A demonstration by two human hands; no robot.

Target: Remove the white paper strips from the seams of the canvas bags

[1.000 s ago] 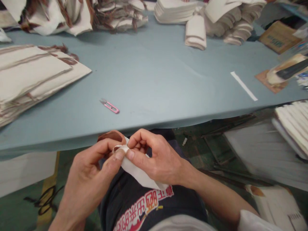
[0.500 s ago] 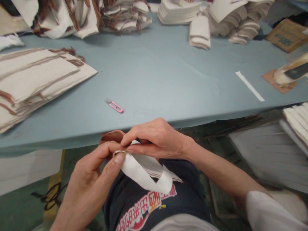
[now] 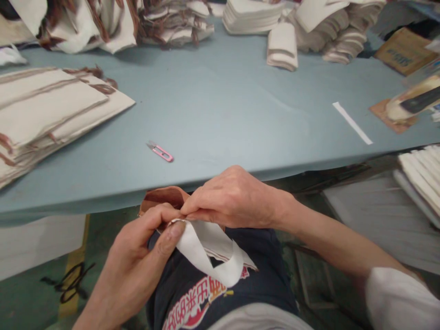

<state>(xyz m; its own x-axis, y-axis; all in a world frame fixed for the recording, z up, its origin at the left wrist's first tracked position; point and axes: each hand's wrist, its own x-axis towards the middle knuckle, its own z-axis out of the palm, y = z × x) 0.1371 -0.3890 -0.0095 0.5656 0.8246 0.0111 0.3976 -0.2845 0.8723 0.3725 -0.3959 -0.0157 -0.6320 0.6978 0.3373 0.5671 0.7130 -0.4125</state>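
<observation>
Over my lap, just off the table's front edge, my left hand (image 3: 147, 247) pinches a white fabric strap (image 3: 195, 252) between thumb and forefinger. The strap loops down and back up over a layered white cloth piece (image 3: 215, 240) with thin brown edges. Right beside those fingertips, my right hand (image 3: 233, 197) is closed in a pinch at the same edge; whatever lies between its fingertips is too small to make out. A brown piece (image 3: 165, 197) that looks like leather or fabric curves up behind both hands. Pink thread snips (image 3: 161, 152) lie on the table beyond them.
On the blue-covered table (image 3: 223, 105), a stack of white pieces with brown straps (image 3: 51, 105) lies left. White cloth stacks (image 3: 254, 18) and brown-trimmed bundles (image 3: 172, 23) line the back. A white strip (image 3: 352, 123), a cardboard box (image 3: 405, 50) and a bottle-like object (image 3: 412, 101) are right.
My right hand has shifted slightly right, its fingers now closer together at the cloth edge. The brown piece shows more. The view has moved a little; both hands stay at the strap.
</observation>
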